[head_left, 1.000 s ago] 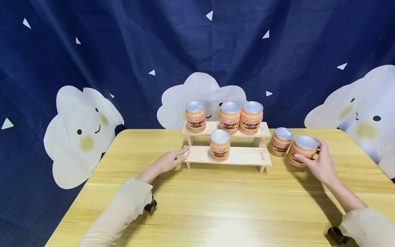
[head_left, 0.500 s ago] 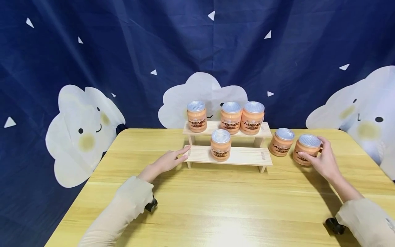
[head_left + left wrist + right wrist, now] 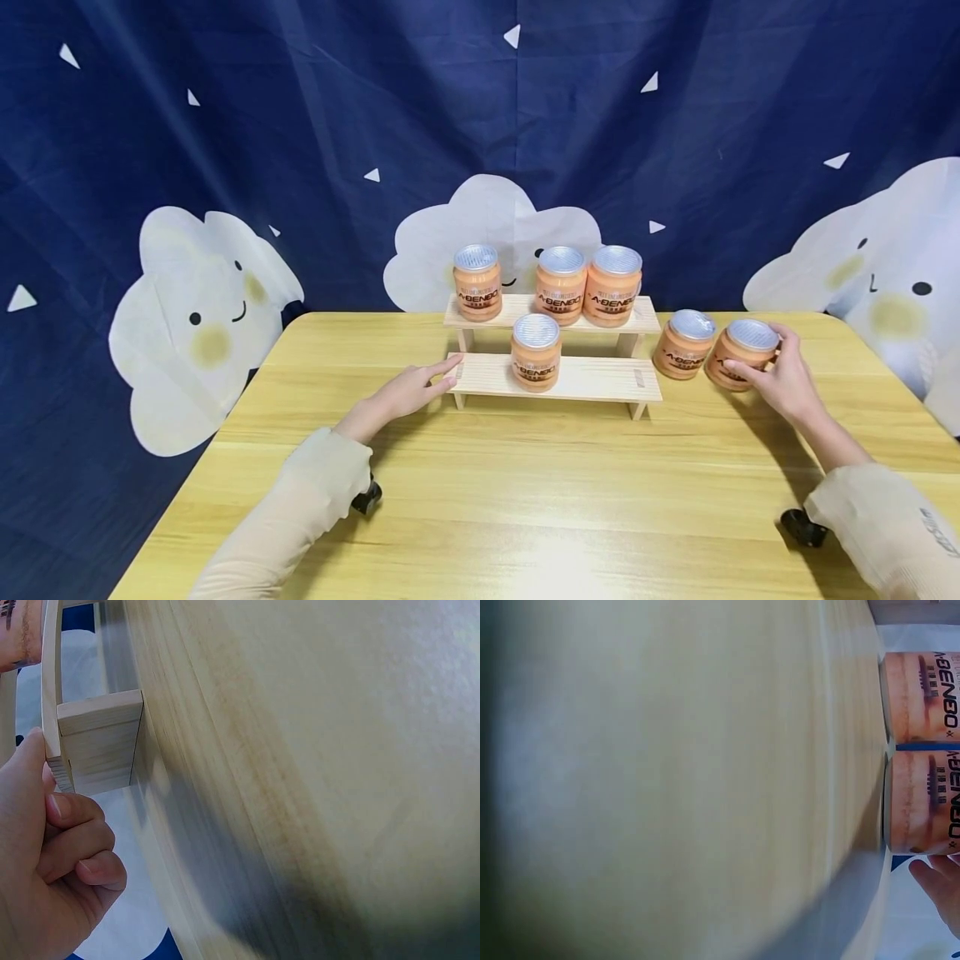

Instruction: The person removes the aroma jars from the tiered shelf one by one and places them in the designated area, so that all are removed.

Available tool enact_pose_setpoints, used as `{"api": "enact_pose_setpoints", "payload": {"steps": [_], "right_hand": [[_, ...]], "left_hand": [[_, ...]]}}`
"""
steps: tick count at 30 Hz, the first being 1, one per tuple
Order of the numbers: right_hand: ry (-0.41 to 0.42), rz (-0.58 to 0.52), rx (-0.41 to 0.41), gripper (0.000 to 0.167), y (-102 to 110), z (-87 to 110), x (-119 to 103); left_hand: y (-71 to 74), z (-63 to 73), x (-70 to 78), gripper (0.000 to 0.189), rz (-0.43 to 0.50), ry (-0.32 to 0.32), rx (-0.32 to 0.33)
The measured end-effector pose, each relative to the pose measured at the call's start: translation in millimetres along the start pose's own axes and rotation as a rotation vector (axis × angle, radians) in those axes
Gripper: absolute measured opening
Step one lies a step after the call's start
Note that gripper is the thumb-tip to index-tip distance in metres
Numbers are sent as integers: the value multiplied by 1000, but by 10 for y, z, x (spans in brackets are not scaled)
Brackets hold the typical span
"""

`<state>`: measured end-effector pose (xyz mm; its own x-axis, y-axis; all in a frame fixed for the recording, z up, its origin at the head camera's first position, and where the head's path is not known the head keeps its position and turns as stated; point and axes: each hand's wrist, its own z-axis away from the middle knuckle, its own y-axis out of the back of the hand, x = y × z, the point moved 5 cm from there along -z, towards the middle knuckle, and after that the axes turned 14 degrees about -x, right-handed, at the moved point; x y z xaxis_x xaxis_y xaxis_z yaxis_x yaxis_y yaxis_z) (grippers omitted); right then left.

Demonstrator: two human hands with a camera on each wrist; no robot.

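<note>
At the right of the head view, my right hand (image 3: 783, 379) grips an orange jar (image 3: 742, 358) with a silver lid, thumb on its front and fingers round its far side. The jar stands upright beside a matching jar (image 3: 683, 346). My left hand (image 3: 401, 393) holds the left end of the lower step of a pale wooden display stand (image 3: 600, 379). In the left wrist view, the fingers (image 3: 75, 847) are curled at the board's end (image 3: 54, 735). One jar (image 3: 536, 354) sits on that lower step.
Three more orange jars stand on the upper step (image 3: 517, 310): one jar (image 3: 477, 283) at the left, and a jar (image 3: 560, 287) close beside another jar (image 3: 612, 287) at the right. A dark blue curtain (image 3: 322, 108) with white clouds hangs behind the wooden table (image 3: 465, 500).
My right hand first shifted its jar slightly right, then brought it back and left, close beside the neighbouring jar. The left hand stays at the stand's end.
</note>
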<state>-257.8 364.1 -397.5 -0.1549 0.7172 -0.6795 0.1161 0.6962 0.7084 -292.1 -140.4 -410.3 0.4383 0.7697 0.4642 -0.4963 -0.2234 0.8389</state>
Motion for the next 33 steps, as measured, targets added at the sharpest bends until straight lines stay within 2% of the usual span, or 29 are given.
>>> {"api": "enact_pose_setpoints", "payload": {"steps": [11, 21, 28, 33], "right_hand": [[3, -45, -52, 79, -30, -72, -15], [59, -54, -57, 78, -23, -92, -11], [25, -54, -91, 79, -18, -84, -3], [7, -95, -122, 81, 22, -73, -10]], "left_hand": [[12, 5, 3, 53, -8, 11, 1], [21, 22, 41, 53, -31, 0, 19], [12, 16, 39, 54, -29, 7, 5], [7, 15, 36, 53, -14, 20, 0]]}}
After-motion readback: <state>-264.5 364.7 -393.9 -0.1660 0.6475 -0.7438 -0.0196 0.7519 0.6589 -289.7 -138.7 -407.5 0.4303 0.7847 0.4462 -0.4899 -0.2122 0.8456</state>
